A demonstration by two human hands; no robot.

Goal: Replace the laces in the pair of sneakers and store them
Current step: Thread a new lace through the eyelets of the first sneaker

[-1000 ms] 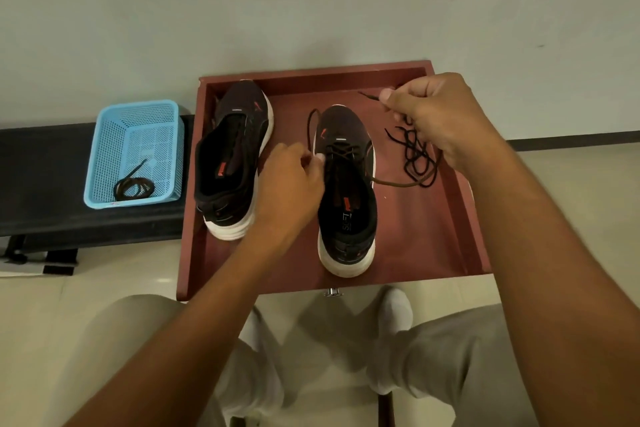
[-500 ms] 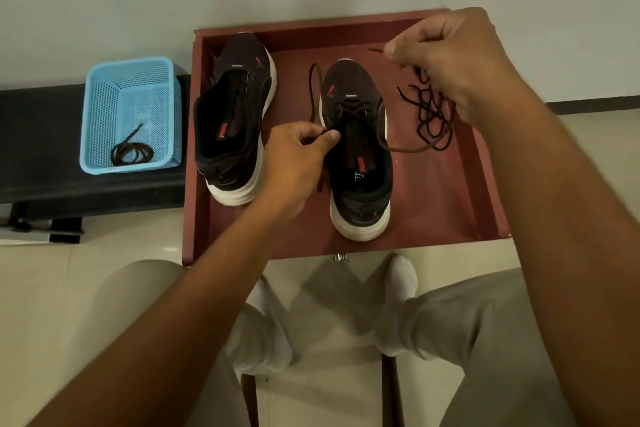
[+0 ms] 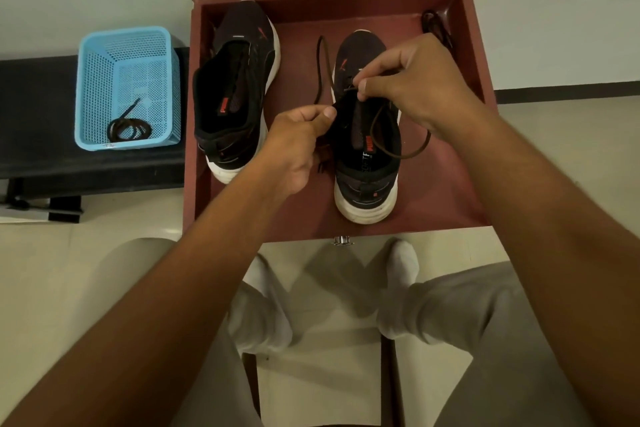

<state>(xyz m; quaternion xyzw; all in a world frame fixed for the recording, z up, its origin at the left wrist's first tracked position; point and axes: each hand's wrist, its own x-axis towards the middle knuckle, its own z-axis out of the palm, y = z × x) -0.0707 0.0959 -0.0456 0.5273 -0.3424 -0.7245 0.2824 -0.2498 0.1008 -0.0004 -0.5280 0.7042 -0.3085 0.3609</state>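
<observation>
Seen from above, a seated person leans over a red-brown wooden tray [image 3: 474,135] on the floor, which holds a pair of dark sneakers with white soles. The right sneaker [image 3: 367,163] stands toe-away in the middle of the tray, and both hands work at its eyelets. The right hand [image 3: 412,87] pinches the brown lace [image 3: 405,152] between thumb and forefinger just above the upper eyelets; from there the lace loops out over the shoe's right side, and its other end trails along the tray floor past the toe. The left hand [image 3: 298,146] has its fingers curled and pinches the left edge of the shoe's opening, steadying it. The left sneaker [image 3: 235,90] lies beside it, near the tray's left wall, apparently without a lace. A dark lace [image 3: 437,26] sits bunched in the tray's far right corner. On a black bench [image 3: 38,107] to the left, a blue basket [image 3: 128,45] holds another coiled lace [image 3: 129,130]. The step in hand looks like threading the first shoe; next, the pinched tip probably needs guiding into an eyelet and pulling through
</observation>
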